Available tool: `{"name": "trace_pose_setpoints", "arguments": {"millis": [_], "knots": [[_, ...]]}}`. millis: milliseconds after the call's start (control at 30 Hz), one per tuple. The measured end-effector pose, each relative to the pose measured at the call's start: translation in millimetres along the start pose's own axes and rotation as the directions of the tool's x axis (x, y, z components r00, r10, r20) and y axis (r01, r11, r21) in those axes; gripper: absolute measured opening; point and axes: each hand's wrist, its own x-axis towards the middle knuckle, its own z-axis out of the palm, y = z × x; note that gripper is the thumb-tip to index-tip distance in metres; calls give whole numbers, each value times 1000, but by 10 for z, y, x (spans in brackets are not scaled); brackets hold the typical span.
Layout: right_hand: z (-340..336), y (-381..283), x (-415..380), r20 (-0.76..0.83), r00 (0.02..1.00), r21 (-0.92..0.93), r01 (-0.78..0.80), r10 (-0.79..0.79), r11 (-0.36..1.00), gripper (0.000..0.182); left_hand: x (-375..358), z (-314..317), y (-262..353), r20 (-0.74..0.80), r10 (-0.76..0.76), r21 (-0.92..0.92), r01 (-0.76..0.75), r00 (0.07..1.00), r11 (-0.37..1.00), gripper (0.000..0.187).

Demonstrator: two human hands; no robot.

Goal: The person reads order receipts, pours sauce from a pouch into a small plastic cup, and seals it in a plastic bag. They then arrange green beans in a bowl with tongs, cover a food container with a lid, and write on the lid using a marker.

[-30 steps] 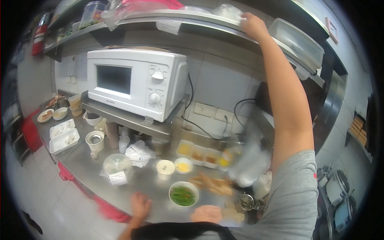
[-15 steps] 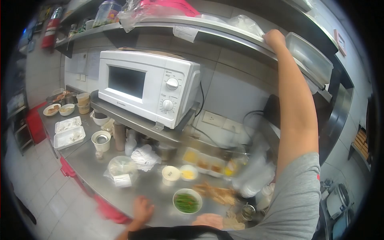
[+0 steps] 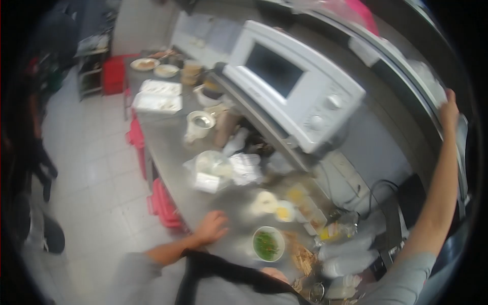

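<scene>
My left hand (image 3: 212, 227) rests on the steel counter (image 3: 170, 152) near its front edge, fingers stretched out and holding nothing. To its right stands a white bowl of green beans (image 3: 267, 245). My right arm reaches up to the overhead shelf (image 3: 406, 76), where my right hand (image 3: 448, 112) looks wrapped over the front edge; blur hides the fingertips. Beyond my left hand are a clear-wrapped round container (image 3: 213, 166) with a white label, a lidded white tub (image 3: 264, 202) and a small bowl with something yellow (image 3: 284, 211).
A white microwave (image 3: 295, 84) sits on a raised steel shelf. Clear plastic cups (image 3: 351, 256) and wooden sticks (image 3: 303, 258) lie at the right. An open white takeaway box (image 3: 158, 97) is farther back. Another person (image 3: 30, 137) stands at the far left.
The view has swung left and tilted, bringing the floor and another person into sight. My left hand stays on the counter; my right hand remains up at the shelf edge.
</scene>
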Motion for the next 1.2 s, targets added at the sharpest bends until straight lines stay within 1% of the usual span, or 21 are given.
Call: {"name": "trace_pose_setpoints", "arguments": {"millis": [67,100,167,200,233,333,367,467,500,600,633,733,767,867,900,1000,1033,1100,1133,1167,1200], "knots": [[219,319,172,-64,980,-42,184,-186,982,43,3,10,-8,-10,-7,9,7,1000,1000,30],[22,115,73,21,991,-87,136,-135,987,42,-6,18,-17,-13,-15,9,15,1000,1000,30],[-744,-934,-309,191,976,-183,-66,102,981,40,-16,34,-49,-12,-15,8,15,1000,1000,30],[-945,-1159,-357,240,961,-206,-87,137,975,39,-24,50,-69,-16,-19,2,19,1000,1000,31],[-956,-1173,-389,219,971,-257,-39,98,966,33,-31,69,-85,-17,-20,-5,20,1000,1000,31],[-814,-886,-329,223,974,-262,97,-37,960,25,-32,64,-83,-20,-7,4,7,1000,1000,31],[-588,-517,-172,309,907,-364,391,-287,845,24,-30,55,-77,-21,1,12,-1,1000,1000,31],[-588,-546,-270,144,964,-489,265,-223,831,33,-10,3,-22,-12,-15,16,15,1000,1000,31],[-581,-560,-264,94,991,-427,129,-98,895,43,-8,8,-25,-15,-18,17,18,1000,1000,31],[-704,-614,-267,133,990,-275,1,37,961,47,-33,38,-31,-4,-22,23,22,1000,999,31],[-731,-579,-200,234,972,-302,71,2,951,57,-27,31,-31,7,-20,33,20,1000,999,31],[-653,-626,-142,222,971,-606,66,89,793,69,-44,33,-50,-14,-10,40,10,1000,999,31],[-654,-700,-160,214,972,-650,71,93,756,79,-50,32,-46,-24,-1,35,2,1000,999,31],[-848,-875,-246,238,957,-616,16,167,787,82,-46,23,-33,-31,6,18,-5,1000,1000,32],[-941,-978,-265,269,947,-610,26,176,792,74,-47,23,-33,-36,11,16,-11,999,1000,32],[-759,-726,-212,218,952,-444,-98,213,891,60,-54,35,-41,-47,26,10,-25,999,1000,33],[-707,-689,-236,96,978,-403,-133,186,905,54,-55,42,-48,-48,27,12,-27,998,1000,33],[-644,-717,-366,-155,977,-317,-190,146,929,41,-45,20,-53,-55,30,5,-29,998,1000,34],[-647,-700,-369,-282,956,-493,-70,-83,867,38,-38,13,-41,-55,35,-8,-35,998,999,34],[-706,-742,-334,-340,881,-671,18,-328,742,35,-34,27,-14,-45,45,-26,-46,998,999,35],[-795,-776,-319,-319,762,-828,66,-564,557,31,-28,24,9,-50,29,-46,-32,998,998,35]]}}
